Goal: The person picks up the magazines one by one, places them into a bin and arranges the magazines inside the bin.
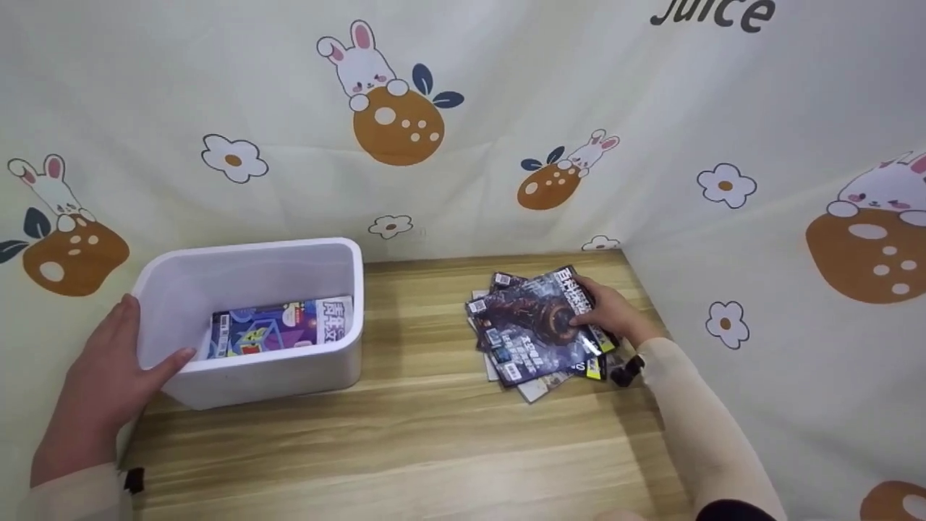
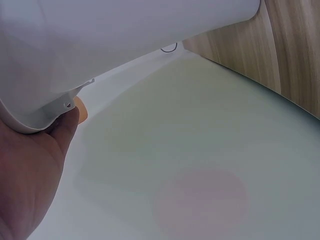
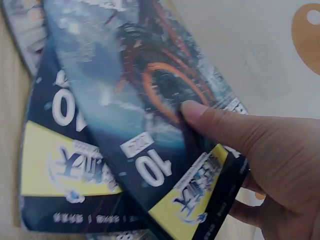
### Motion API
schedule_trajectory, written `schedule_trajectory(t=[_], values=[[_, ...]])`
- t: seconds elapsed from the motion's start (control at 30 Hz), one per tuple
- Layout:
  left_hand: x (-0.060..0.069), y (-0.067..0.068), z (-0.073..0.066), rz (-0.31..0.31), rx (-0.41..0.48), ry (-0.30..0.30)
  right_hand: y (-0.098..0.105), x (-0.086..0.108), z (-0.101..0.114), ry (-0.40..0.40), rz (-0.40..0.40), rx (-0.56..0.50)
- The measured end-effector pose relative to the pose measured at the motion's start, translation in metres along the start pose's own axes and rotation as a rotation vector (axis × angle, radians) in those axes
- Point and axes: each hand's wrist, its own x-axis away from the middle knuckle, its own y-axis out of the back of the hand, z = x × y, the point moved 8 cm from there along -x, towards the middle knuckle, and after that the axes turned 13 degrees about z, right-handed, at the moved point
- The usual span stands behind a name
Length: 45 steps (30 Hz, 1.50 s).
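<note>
Nearest us, our left hand (image 1: 105,387) grips the corner of a white bin (image 1: 268,375) on the surface (image 1: 391,456), its fingers curled at the rim. Inside lies a magazine (image 1: 268,329); we cannot tell if more lie under it. Right of the bin, our right hand (image 1: 618,315) pinches the top magazine (image 1: 532,325) of a fanned pile, fingers nearly closed. We judge the work partway: at least one magazine is binned, several remain outside. Behind hangs a rabbit-print curtain (image 1: 289,202).
</note>
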Motion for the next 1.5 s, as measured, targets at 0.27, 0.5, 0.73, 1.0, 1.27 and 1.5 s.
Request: schedule_trajectory(t=[0.27,0.5,0.73,1.0,1.27,1.5], values=[[-0.008,0.003,-0.004,-0.007,0.014,-0.019,0.009,0.004,-0.004,-0.010,-0.100,0.080],[-0.003,0.000,0.001,-0.008,0.015,-0.013,0.007,0.004,-0.001,-0.055,-0.070,0.061],[-0.002,0.000,0.002,-0.009,0.015,-0.006,0.000,0.008,-0.001,-0.076,0.030,-0.096],[-0.003,-0.001,0.003,-0.004,0.015,-0.004,-0.006,0.009,-0.005,-0.007,0.110,-0.282],[0.001,0.000,0.001,0.006,0.007,0.002,-0.009,0.011,-0.003,0.044,0.147,-0.418],[-0.002,-0.002,0.001,0.009,0.011,0.006,-0.006,0.012,0.004,0.102,0.111,-0.583]])
